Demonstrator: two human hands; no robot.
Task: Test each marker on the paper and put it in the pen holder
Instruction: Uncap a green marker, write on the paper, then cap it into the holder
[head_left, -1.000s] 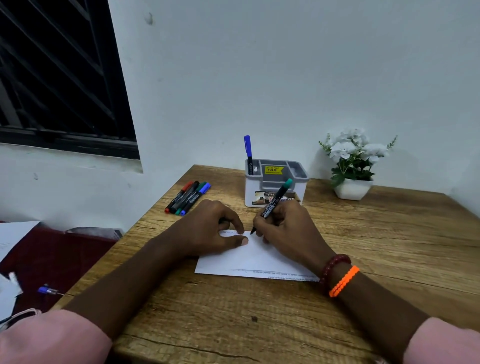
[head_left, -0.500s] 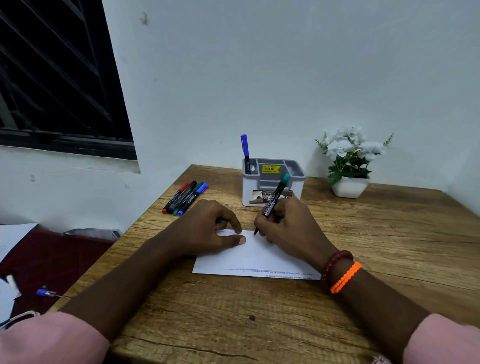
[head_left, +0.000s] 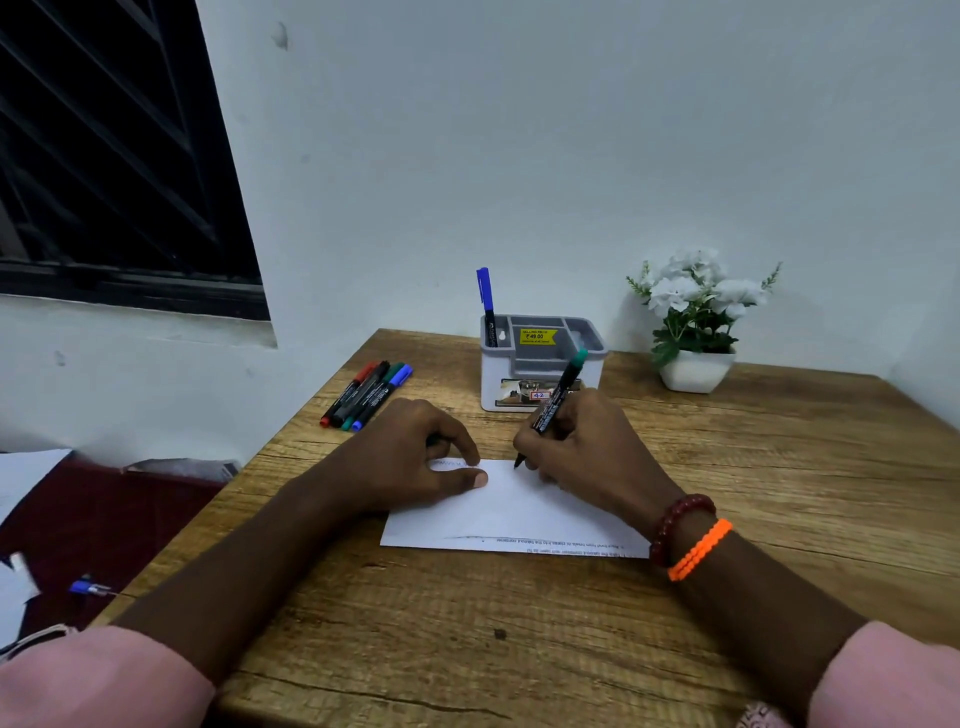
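right hand (head_left: 587, 452) has its fingers pinched low around the green marker (head_left: 557, 402), tip on the paper (head_left: 514, 514) at the worktop's middle, left hand (head_left: 410, 462) curled, probably pinning the sheet; light, stiff, slick barrel, pen holder (head_left: 540, 364) at 12 o'clock

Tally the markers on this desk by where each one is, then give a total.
Lying in the group on the table: 4 markers
Standing in the pen holder: 1 blue marker
Held in the right hand: 1 green marker
Total: 6
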